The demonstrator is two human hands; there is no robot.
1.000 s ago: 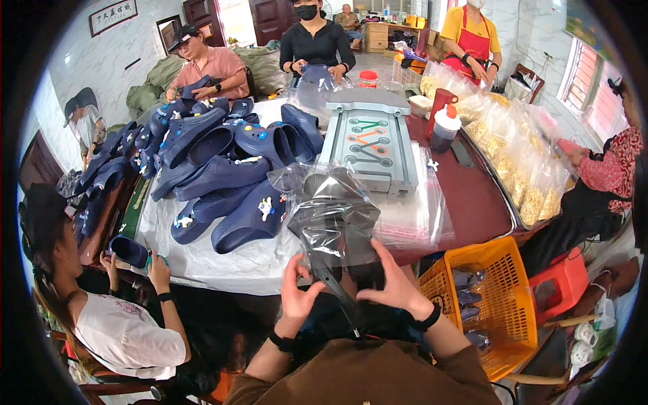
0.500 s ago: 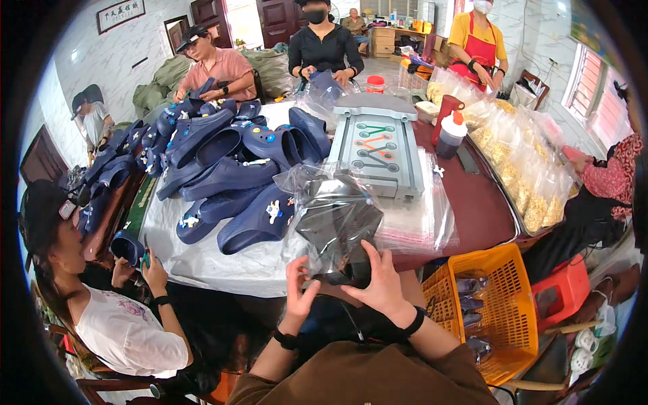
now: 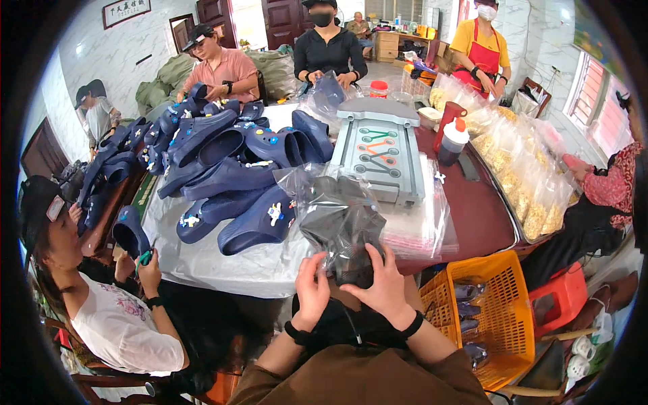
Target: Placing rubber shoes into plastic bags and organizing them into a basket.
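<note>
A clear plastic bag (image 3: 341,214) with dark, shoe-like shapes inside lies at the table's front edge before me; glare hides the details. My left hand (image 3: 312,291) has its fingers curled against the bag's lower left side. On the lower right side, my right hand (image 3: 385,287) grips the bag with fingers and thumb. Left of the bag is a heap of navy clogs (image 3: 253,226) with small charms on them. Behind the bag stands a grey plastic case (image 3: 378,152), and flat clear bags (image 3: 422,229) lie stacked at its front and right.
An orange basket (image 3: 516,297) holding several bagged things stands low at my right. A red stool (image 3: 559,297) is beyond it. A tray (image 3: 499,196) of small filled bags and a bottle (image 3: 452,142) occupy the right side. A co-worker (image 3: 128,304) sits close at my left, holding a clog.
My left hand has moved right, in against the bag. The bag's dark contents have shifted and stand more upright. The co-worker at my left has turned the clog they hold.
</note>
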